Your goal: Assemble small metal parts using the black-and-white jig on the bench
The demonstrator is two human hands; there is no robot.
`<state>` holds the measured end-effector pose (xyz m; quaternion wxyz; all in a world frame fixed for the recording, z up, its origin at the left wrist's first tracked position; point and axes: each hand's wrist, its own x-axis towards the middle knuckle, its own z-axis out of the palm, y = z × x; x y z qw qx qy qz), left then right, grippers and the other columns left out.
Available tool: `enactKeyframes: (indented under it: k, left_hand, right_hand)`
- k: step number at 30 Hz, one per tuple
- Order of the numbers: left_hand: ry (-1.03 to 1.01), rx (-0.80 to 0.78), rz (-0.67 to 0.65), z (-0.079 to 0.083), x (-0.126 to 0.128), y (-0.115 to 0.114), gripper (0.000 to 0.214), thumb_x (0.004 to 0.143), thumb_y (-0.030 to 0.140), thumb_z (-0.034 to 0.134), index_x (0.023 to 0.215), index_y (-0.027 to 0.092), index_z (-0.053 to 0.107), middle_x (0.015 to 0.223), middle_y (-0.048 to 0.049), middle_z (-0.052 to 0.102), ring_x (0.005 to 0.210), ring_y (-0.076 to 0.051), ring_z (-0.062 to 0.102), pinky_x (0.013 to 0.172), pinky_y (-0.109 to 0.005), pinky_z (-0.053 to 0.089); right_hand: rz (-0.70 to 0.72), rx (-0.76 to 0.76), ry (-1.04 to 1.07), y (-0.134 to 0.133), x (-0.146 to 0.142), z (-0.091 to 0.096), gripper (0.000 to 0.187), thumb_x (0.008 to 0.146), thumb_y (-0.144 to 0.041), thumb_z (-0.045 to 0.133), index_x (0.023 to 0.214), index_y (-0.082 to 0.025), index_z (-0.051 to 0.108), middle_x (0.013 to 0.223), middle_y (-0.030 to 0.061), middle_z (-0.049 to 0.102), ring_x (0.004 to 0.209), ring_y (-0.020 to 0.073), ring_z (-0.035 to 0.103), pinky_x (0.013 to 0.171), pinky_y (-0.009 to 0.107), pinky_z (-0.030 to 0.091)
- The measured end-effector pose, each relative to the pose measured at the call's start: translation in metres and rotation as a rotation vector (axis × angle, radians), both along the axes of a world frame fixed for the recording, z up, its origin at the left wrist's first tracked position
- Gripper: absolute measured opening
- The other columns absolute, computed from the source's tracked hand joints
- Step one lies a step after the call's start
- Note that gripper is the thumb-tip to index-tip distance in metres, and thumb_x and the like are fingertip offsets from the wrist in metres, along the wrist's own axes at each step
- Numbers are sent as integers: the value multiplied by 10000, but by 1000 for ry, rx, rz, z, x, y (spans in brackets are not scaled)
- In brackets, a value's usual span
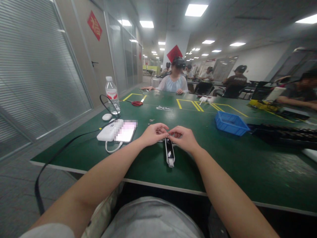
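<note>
My left hand and my right hand meet above the green table, fingertips pinched together on a tiny part that I cannot make out. Directly under them lies a narrow black-and-white strip-shaped device, pointing toward me. Both forearms reach forward from the table's near edge. A few small metal bits lie just beyond my left hand.
A phone sits on a white power bank with cables at the left, near a water bottle and white mouse. Red scissors lie farther back. A blue bin stands right. Other people sit across the table.
</note>
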<state>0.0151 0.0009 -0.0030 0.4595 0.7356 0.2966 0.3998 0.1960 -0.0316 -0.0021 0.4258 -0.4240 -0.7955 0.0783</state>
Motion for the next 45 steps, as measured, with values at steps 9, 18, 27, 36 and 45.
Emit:
enactKeyframes:
  k: [9,18,27,36,45]
  left_hand:
    - [16,7,-11,0,-1,0,267,719,226,662,941,105,576,736,-19,631,599,-72,574,583,-203,459]
    - [34,29,-5,0,0,0,291,714,257,664,945,104,574,723,-20,629,573,-71,562,552,-195,448]
    - [346,355,183,1,-8,2,187,755,227,577,905,127,626,692,3,607,576,-82,522,575,-208,424]
    - [582,528,150,0,-12,3,165,739,202,580,873,144,655,811,-34,613,701,-128,555,683,-242,445]
    - [652,539,127,4,-13,1,167,768,228,560,870,156,671,828,-47,619,750,-149,563,698,-245,447]
  right_hand:
    - [23,-6,20,2,1,-2,155,742,-295,637,809,-162,682,704,25,603,573,101,491,557,236,418]
    - [16,-15,18,0,-1,0,177,744,-333,629,783,-167,676,685,26,599,563,102,489,557,237,417]
    - [-171,-166,-159,9,23,-1,178,703,-315,652,786,-168,710,669,20,609,577,112,479,566,245,382]
    - [-179,-323,-244,11,30,-1,195,697,-321,633,779,-172,728,609,8,613,531,99,471,512,225,352]
    - [-137,-348,-239,12,32,-4,195,690,-320,654,800,-183,740,611,2,616,527,95,463,511,224,351]
